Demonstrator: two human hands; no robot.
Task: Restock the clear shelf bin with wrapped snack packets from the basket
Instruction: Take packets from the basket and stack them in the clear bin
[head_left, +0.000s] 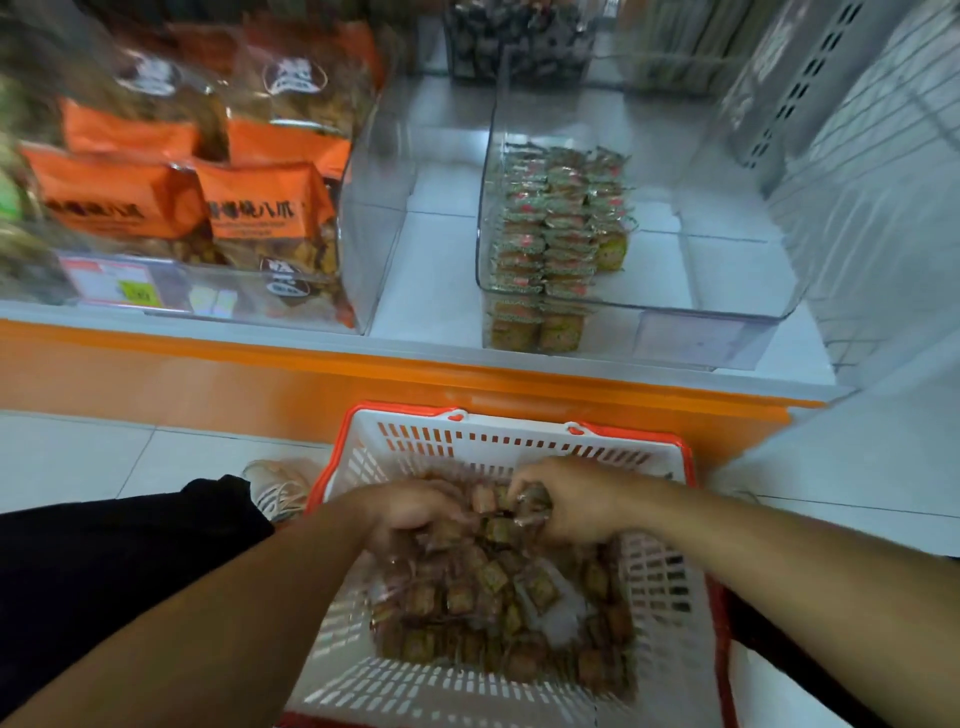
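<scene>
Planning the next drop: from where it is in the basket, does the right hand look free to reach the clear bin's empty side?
Probably yes. The right hand grips packets in the basket; the clear bin is open-topped, its right side bare, nothing between them.

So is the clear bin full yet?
No. The bin holds packets only along its left side; the rest is bare.

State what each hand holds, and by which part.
Both the left hand and right hand grip wrapped snack packets in the basket; which part cannot be told.
</scene>
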